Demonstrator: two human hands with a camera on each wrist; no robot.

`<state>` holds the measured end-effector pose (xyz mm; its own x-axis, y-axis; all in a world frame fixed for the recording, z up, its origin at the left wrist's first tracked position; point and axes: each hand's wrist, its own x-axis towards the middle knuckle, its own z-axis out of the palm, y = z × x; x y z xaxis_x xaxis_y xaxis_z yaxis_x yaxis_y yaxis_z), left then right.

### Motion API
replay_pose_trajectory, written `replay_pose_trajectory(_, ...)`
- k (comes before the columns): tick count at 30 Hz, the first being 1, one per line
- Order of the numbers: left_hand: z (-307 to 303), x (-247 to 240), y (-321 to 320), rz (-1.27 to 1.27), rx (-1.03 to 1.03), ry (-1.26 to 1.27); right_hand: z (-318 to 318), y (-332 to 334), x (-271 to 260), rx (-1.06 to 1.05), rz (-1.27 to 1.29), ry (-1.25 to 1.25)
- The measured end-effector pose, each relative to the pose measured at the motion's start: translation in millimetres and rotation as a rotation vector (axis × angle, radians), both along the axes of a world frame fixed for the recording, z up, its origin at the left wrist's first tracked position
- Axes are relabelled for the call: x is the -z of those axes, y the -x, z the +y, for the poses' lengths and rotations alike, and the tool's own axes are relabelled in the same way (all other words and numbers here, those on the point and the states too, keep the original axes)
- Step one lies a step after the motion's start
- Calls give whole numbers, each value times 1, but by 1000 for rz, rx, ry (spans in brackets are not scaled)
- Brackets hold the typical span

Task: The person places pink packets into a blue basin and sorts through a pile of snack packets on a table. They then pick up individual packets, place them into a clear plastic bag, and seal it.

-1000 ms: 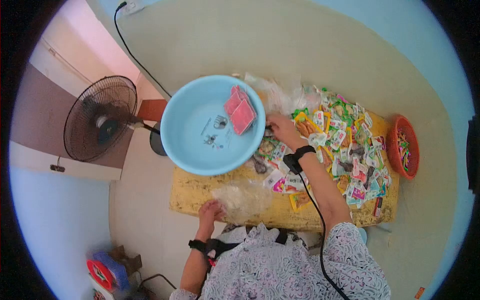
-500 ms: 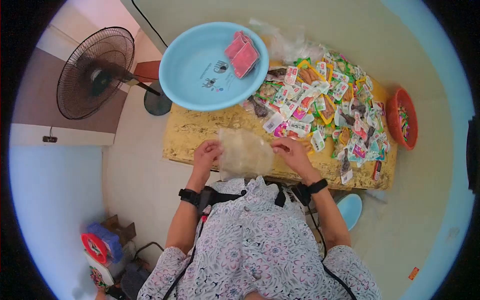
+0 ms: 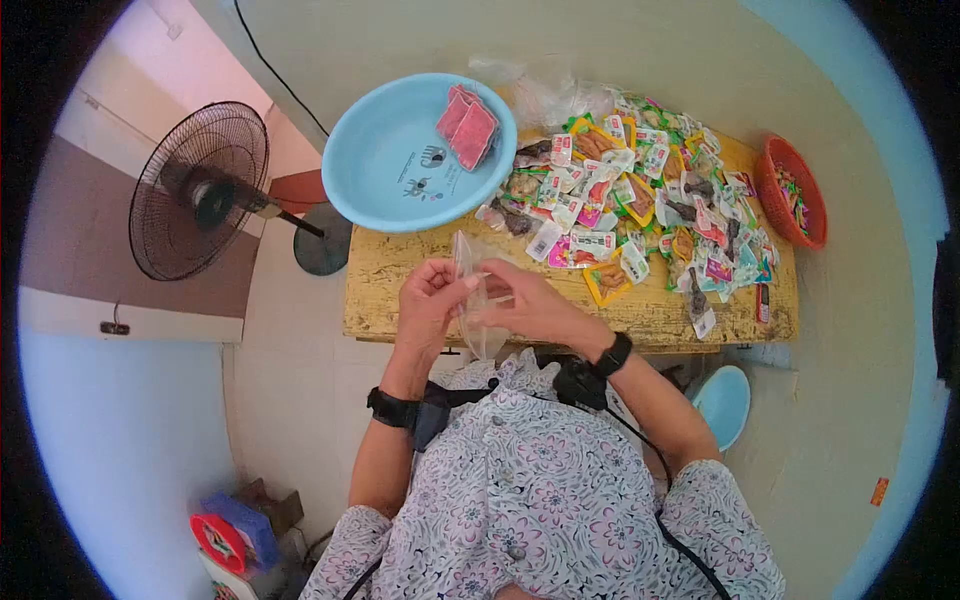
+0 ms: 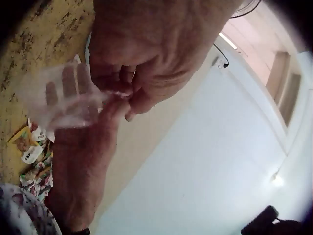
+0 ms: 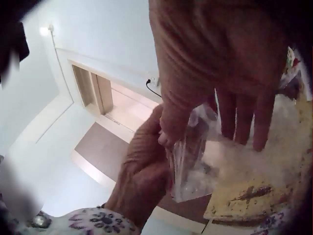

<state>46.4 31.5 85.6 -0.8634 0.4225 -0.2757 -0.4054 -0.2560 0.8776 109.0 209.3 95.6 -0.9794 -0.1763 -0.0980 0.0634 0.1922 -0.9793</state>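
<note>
Right hand (image 3: 532, 303) moved nearer left hand (image 3: 428, 302), clear bag (image 3: 483, 337) between them

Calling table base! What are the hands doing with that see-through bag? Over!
Left hand and right hand both pinching clear plastic bag. Blue basin and snack packets beyond, not touching it.

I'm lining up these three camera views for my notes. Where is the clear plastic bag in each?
Head: the clear plastic bag is near the centre, between the left hand and right hand.
Left wrist: left of the middle.
Right wrist: right of and below the middle.
Shared landmark: the yellow table, at the left in the left wrist view, lower right in the right wrist view.
</note>
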Motion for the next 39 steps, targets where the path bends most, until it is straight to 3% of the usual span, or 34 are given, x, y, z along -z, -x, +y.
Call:
replay_pose_trajectory(4,-11,-3,-2,97,-52,59,-19,20,-2,-198,-9,317)
replay_pose_trajectory(7,-28,-41,-13,206,-144,264,-38,41,13,-340,-106,483)
replay_pose_trajectory(10,-47,-37,-17,442,-165,414,-65,52,2,-464,-161,655)
replay_pose_trajectory(13,-44,-19,-14,534,-202,523,-73,60,28,-493,-187,759)
replay_pose_trajectory(16,-43,51,5,288,-29,534,-47,65,103,-319,-243,440)
replay_pose_trajectory(19,-29,103,5,154,1,429,-2,40,121,-122,-108,-219)
replay_pose_trajectory(21,-19,107,2,91,1,393,30,18,129,53,-248,317)
replay_pose_trajectory(25,-4,109,7,20,31,363,100,-4,133,429,50,-287)
replay_pose_trajectory(28,8,118,9,29,76,381,142,-14,135,605,28,-616)
replay_pose_trajectory(31,18,135,7,33,136,342,159,-21,119,575,172,-998)
replay_pose_trajectory(35,33,136,3,61,239,388,161,-17,120,548,43,-1235)
replay_pose_trajectory(39,44,132,0,-42,167,348,164,-6,114,469,-49,-1357)
